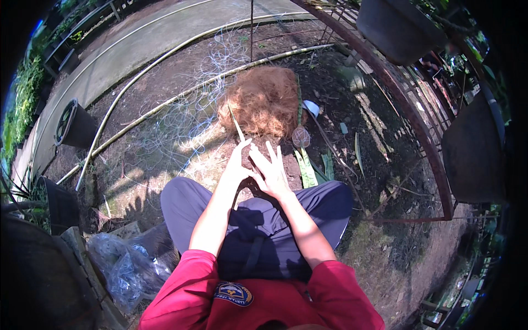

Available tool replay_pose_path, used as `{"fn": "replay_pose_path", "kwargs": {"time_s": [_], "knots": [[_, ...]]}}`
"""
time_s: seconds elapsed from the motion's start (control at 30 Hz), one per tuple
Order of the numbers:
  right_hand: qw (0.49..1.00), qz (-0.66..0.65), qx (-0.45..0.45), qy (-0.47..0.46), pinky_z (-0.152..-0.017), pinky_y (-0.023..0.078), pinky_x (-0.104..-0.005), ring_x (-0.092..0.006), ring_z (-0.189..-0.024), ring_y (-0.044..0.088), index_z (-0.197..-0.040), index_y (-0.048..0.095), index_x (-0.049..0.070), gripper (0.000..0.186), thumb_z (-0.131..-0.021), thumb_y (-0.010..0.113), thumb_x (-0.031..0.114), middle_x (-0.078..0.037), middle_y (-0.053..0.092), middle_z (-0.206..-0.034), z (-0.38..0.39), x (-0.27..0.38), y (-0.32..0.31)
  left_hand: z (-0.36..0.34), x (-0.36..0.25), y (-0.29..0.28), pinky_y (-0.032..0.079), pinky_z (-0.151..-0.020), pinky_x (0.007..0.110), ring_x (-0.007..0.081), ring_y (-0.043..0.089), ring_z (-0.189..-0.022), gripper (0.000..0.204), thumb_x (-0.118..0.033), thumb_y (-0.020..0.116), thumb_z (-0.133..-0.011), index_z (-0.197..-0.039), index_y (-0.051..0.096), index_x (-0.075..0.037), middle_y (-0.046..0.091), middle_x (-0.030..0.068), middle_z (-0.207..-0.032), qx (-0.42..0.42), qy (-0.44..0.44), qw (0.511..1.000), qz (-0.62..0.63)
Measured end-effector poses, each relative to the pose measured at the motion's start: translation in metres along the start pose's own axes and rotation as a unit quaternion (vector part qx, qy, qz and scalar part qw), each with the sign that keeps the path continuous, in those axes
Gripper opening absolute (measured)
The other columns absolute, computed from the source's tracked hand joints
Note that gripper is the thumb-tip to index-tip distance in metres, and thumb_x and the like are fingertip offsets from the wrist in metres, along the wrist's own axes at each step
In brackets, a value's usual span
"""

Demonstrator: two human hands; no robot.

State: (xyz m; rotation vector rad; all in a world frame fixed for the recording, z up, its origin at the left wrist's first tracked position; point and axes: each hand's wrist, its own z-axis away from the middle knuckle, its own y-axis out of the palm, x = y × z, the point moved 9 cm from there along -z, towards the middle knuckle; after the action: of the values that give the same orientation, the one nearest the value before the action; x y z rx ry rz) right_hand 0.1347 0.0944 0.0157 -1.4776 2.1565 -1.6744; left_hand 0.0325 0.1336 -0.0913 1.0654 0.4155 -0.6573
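My left hand (236, 168) is in front of my lap, with its fingers closed at the pale base of a narrow green leaf (238, 127). The leaf points up and away, across the near edge of a big heap of brown coconut fibre (263, 99). Close beside it, my right hand (268, 171) has its fingers stretched out and apart, with nothing visible in them. The thumbs of both hands come close together; whether they touch, I cannot tell. Right of the heap lies a string-wrapped ball (301, 137) with a long striped leaf (300, 102) rising from it.
Tangled pale string (184, 118) spreads over the soil at left, by a long bamboo pole (154, 111). Cut green leaves (306, 168) lie near my right knee. A white bowl (311, 108) sits beyond. A rusty metal frame (421, 124) stands right; clear plastic bags (124, 264) lie left.
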Motion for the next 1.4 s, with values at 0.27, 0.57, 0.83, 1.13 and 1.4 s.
{"fn": "replay_pose_path", "kwargs": {"time_s": [0.27, 0.57, 0.83, 1.13, 1.4], "knots": [[0.833, -0.469, -0.136, 0.262, -0.097, 0.048, -0.0292, -0.0193, -0.115, 0.060, -0.136, 0.048, -0.003, 0.047, -0.094, 0.061, 0.012, -0.014, 0.057, -0.132, 0.018, -0.064, 0.025, -0.021, -0.010, 0.012, 0.053, -0.060, 0.033, 0.0201, 0.061, -0.063, 0.012, -0.017, 0.064, -0.089, -0.083, 0.057, -0.009, 0.059, 0.0044, -0.070, 0.015, -0.001, 0.979, 0.202], [0.817, -0.397, -0.148, 0.391, -0.090, 0.047, -0.0252, -0.0119, -0.101, 0.059, -0.130, 0.055, -0.008, 0.045, -0.088, 0.066, 0.006, -0.012, 0.065, -0.118, 0.034, -0.041, 0.047, -0.011, -0.003, -0.019, 0.033, -0.053, 0.024, 0.0054, 0.040, -0.059, 0.015, -0.020, 0.068, -0.089, -0.091, 0.062, -0.007, 0.056, -0.0024, -0.074, -0.143, 0.191, 0.971, 0.008], [0.833, -0.389, -0.149, 0.363, -0.085, 0.050, -0.0263, -0.0107, -0.094, 0.061, -0.126, 0.059, -0.005, 0.045, -0.085, 0.073, 0.007, -0.010, 0.067, -0.101, 0.035, -0.054, 0.053, -0.006, -0.004, -0.005, 0.053, -0.065, 0.032, 0.0207, 0.061, -0.071, 0.014, -0.013, 0.060, -0.093, -0.099, 0.058, -0.001, 0.059, 0.0099, -0.084, -0.095, 0.166, 0.980, 0.050], [0.835, -0.388, -0.211, 0.328, -0.081, 0.051, -0.0270, -0.0120, -0.089, 0.063, -0.120, 0.061, -0.006, 0.037, -0.087, 0.070, 0.007, -0.009, 0.068, -0.099, 0.033, -0.042, 0.046, -0.006, -0.012, 0.001, 0.053, -0.063, 0.032, 0.0191, 0.058, -0.065, 0.012, -0.014, 0.061, -0.092, -0.095, 0.057, -0.004, 0.057, 0.0069, -0.076, -0.064, 0.123, 0.990, 0.026], [0.951, -0.168, -0.203, 0.161, -0.085, 0.053, -0.0337, -0.0276, -0.095, 0.066, -0.116, 0.068, 0.005, 0.031, -0.085, 0.067, 0.004, -0.016, 0.067, -0.105, 0.012, -0.010, 0.010, -0.015, 0.007, -0.001, 0.053, -0.067, 0.032, 0.0200, 0.057, -0.069, 0.021, -0.026, 0.066, -0.088, -0.083, 0.053, -0.011, 0.055, 0.0058, -0.074, -0.042, -0.020, 0.967, 0.250]]}}
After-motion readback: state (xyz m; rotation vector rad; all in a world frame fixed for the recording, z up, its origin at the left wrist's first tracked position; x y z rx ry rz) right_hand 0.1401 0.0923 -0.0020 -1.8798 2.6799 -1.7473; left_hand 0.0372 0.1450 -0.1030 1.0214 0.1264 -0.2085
